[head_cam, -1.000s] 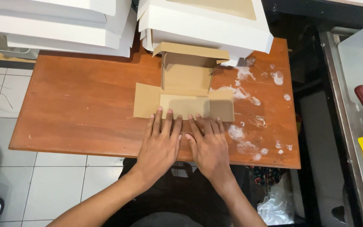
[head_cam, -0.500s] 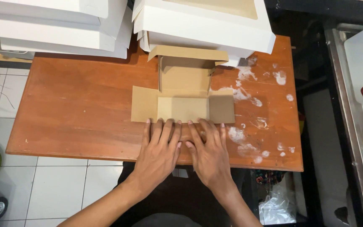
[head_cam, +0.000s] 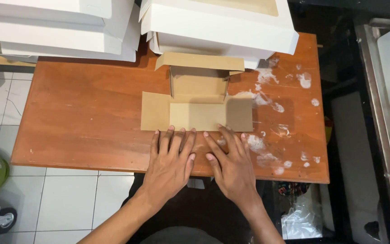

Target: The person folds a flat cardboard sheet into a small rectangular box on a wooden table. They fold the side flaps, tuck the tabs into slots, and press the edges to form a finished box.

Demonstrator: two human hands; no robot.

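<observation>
Wooden table (both hands seemingly flat)

White boxes block beyond; tabletop left open.

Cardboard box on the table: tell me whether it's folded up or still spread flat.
Partly folded. The cardboard box has its far walls and lid flap standing, while the near panel and side flaps lie flat on the table.
</observation>
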